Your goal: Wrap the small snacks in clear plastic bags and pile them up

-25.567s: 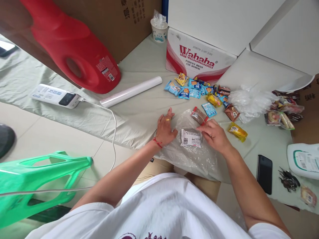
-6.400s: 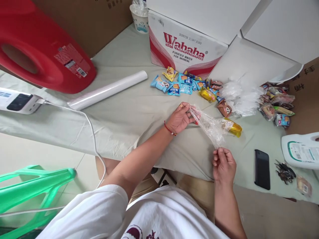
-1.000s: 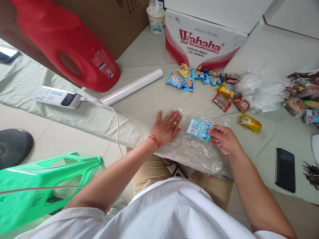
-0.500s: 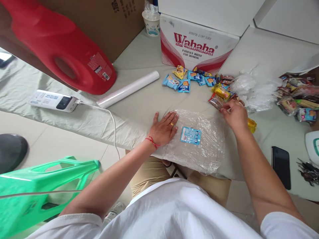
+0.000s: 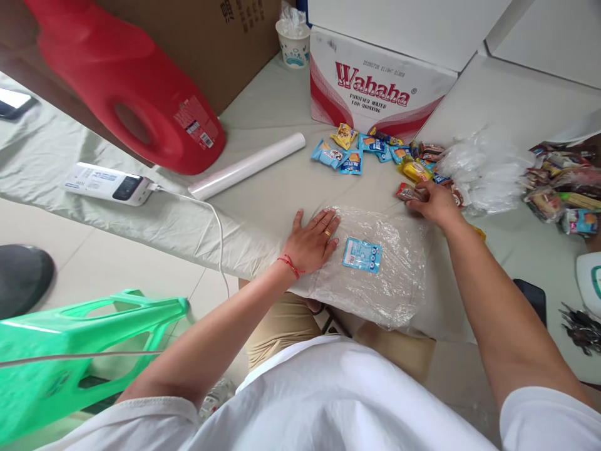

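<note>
A clear plastic sheet or bag (image 5: 399, 275) lies at the table's front edge, with a blue-and-white packet (image 5: 361, 255) on or inside it; which, I cannot tell. My left hand (image 5: 310, 243) rests flat on its left edge, fingers spread. Beyond its right side, my right hand (image 5: 436, 203) closes its fingertips on a small brown-red packet (image 5: 407, 193). Close by lies a yellow packet (image 5: 414, 169). Several blue snack packets (image 5: 351, 163) and a yellow one (image 5: 344, 135) sit farther back.
Behind stand a Wahaba water carton (image 5: 375, 88) and a paper cup (image 5: 294, 45). A white roll (image 5: 248, 166), power bank (image 5: 110, 183) and red jug (image 5: 154, 100) are left. Right are crumpled clear bags (image 5: 488, 169), more snacks (image 5: 544, 200), a phone (image 5: 533, 297) and keys (image 5: 582, 329).
My right hand has shifted slightly left and farther back over the brown-red packet, its fingers now on the packet's right end. My left hand stays on the plastic. The whole view has shifted slightly.
</note>
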Tool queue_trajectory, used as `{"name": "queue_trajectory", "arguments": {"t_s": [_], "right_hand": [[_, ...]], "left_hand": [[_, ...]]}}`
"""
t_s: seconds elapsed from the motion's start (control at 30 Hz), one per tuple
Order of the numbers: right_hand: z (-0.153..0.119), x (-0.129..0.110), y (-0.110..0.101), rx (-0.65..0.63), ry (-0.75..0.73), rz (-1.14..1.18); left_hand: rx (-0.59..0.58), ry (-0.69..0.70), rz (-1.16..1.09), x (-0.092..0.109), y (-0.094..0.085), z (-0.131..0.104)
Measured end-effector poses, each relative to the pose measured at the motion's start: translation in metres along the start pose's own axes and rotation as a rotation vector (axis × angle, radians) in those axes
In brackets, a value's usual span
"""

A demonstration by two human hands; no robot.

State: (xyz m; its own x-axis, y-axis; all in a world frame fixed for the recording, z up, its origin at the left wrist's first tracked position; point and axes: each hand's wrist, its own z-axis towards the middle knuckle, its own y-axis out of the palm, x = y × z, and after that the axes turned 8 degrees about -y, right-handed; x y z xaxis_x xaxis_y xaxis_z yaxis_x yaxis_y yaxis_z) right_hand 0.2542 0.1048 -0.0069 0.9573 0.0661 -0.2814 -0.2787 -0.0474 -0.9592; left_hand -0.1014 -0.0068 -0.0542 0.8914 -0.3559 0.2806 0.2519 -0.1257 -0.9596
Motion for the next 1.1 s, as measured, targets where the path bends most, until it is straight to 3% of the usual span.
{"name": "queue_trajectory", "arguments": {"t_s": [0.13, 0.2, 0.27, 0.37, 0.5, 0.67, 0.8, 0.9, 1.0, 1.1], "right_hand": [[-0.046, -0.033, -0.018, 0.167, -0.174, 0.085], [-0.079, -0.057, -0.021, 0.143, -0.335, 0.175], [-0.111, -0.079, -0.015, 0.085, -0.454, 0.268], [-0.143, -0.1, 0.011, 0.029, -0.525, 0.313], [-0.153, -0.1, 0.048, -0.043, -0.505, 0.222], [-0.147, -0.093, 0.062, -0.018, -0.497, 0.27], [-0.143, -0.099, 0.059, 0.018, -0.49, 0.278], [-0.153, -0.105, 0.045, 0.055, -0.494, 0.277], [-0.185, -0.106, 0.025, 0.11, -0.533, 0.294], [-0.226, -0.1, 0.022, 0.131, -0.642, 0.225]], "left_hand": [[-0.001, 0.004, -0.007, 0.0, 0.0, 0.0], [0.002, 0.004, -0.012, 0.0, 0.0, 0.0], [0.006, 0.005, -0.017, 0.0, -0.001, -0.001], [0.009, 0.005, -0.019, 0.001, -0.002, -0.001], [0.005, -0.003, -0.011, 0.003, -0.004, -0.002], [-0.001, -0.006, -0.009, 0.003, -0.004, -0.001], [0.007, -0.005, -0.006, 0.002, -0.003, -0.001], [0.016, 0.0, -0.017, 0.001, -0.003, -0.003], [0.035, 0.001, -0.037, -0.001, -0.006, -0.006], [0.069, -0.001, -0.047, -0.003, -0.008, -0.008]]}}
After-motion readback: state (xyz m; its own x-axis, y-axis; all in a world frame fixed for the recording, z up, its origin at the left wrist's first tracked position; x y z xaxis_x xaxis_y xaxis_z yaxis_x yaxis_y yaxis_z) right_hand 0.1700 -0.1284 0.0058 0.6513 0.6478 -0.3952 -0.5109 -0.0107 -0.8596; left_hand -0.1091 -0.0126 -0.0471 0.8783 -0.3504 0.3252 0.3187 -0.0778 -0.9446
